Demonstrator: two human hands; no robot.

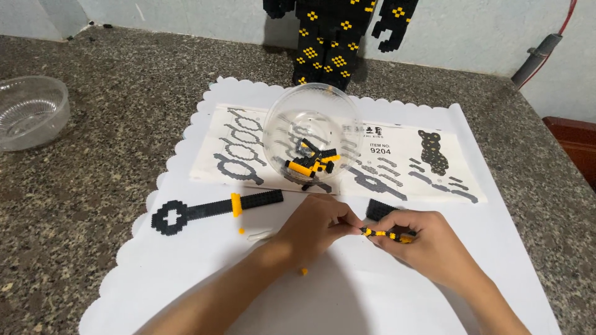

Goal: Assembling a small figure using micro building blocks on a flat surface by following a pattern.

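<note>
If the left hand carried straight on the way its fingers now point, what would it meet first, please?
Most likely the right hand, holding the small black-and-yellow brick strip the left hand pinches; they nearly touch.

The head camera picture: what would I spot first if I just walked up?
Probably the two hands, left hand and right hand, pinching a thin black-and-yellow brick strip over the white paper mat. Just behind them stands a clear bowl of loose bricks, with a long black key-shaped build lying to the left.

Bowl (312, 133) on instruction sheet (410, 162), behind both hands (372, 232).
</note>
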